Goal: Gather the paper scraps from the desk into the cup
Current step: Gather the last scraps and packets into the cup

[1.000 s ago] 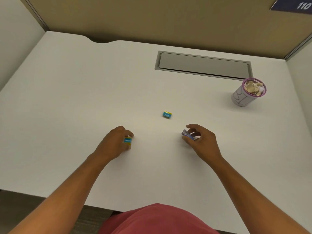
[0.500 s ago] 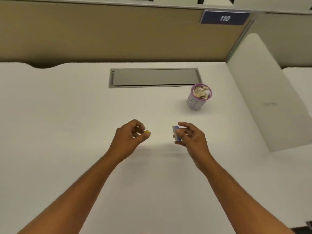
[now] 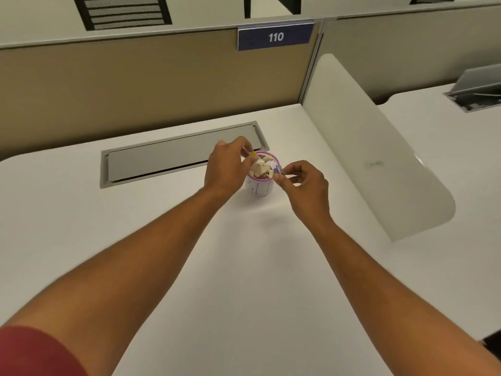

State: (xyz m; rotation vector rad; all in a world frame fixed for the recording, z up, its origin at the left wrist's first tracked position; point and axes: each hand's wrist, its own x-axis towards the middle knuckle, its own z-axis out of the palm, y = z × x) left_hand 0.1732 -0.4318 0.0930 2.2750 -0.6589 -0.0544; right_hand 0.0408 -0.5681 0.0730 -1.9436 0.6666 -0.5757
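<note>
1. In the head view, we see both of the person's arms reaching forward over the white desk (image 3: pixel 244 267) to the cup (image 3: pixel 259 187), which stands upright near the far edge, just in front of the grey cable hatch (image 3: pixel 176 156).
2. The left hand (image 3: pixel 226 166) sits at the cup's left rim, its fingers pinched narrowly on a small yellow scrap (image 3: pixel 254 154) held over the opening.
3. The right hand (image 3: pixel 306 185) sits at the cup's right rim, thumb and forefinger closed on a small blue scrap (image 3: pixel 276 170); the scrap is tiny, so we cannot tell whether it touches the rim.
4. The cup has a pink rim and is heaped to the top with pale paper scraps (image 3: pixel 262 168).
5. For room, the desk in front of the cup and to its left lies open. To the right a white rounded divider (image 3: pixel 379 164) closes that side, well apart from the right hand. Behind the hatch, the tan partition (image 3: pixel 135 85) rises along the desk's far edge, bearing a blue "110" sign (image 3: pixel 275 37).
</note>
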